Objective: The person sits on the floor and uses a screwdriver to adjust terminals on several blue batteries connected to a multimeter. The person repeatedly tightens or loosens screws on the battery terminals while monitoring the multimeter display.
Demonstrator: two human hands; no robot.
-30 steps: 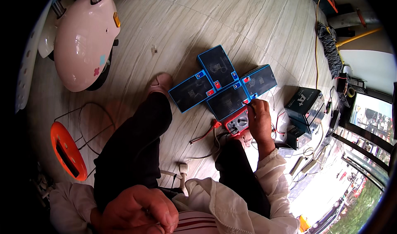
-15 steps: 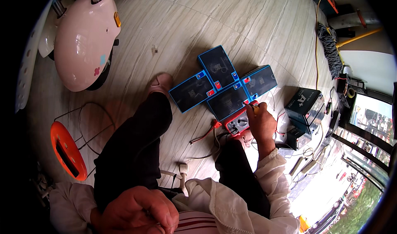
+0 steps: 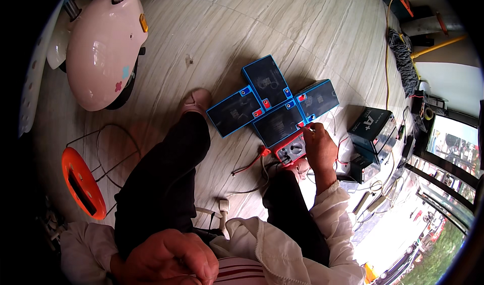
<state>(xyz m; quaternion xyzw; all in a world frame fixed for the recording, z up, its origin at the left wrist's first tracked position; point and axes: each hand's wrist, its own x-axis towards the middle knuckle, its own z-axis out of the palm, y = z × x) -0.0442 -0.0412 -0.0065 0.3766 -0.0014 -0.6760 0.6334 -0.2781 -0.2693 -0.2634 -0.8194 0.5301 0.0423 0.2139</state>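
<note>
Four-sided black batteries with blue edges stand close together on the floor: a far battery [image 3: 264, 78], a left battery [image 3: 233, 112], a right battery [image 3: 320, 99] and a near battery [image 3: 278, 124]. Red and blue terminals show at their corners. At the near battery's right corner, by a red terminal, my right hand [image 3: 321, 149] is closed, fingertips pinched around something small and pale that I cannot make out. Beside it lies a red-cased multimeter [image 3: 292, 149] with a dial. Over my lap my left hand [image 3: 169, 255] is closed, its fingers curled; what they hold, if anything, is hidden.
Red clips [image 3: 264, 151] with leads lie left of the multimeter. Dark boxed batteries [image 3: 370, 126] stand to the right among loose cables. An orange stool [image 3: 83, 184] is at the left, a pink scooter [image 3: 103, 53] at the upper left.
My right hand's fingers have shifted slightly at the near battery's corner, and the yellowish piece seen between them earlier is now mostly hidden. The left hand stays almost in place.
</note>
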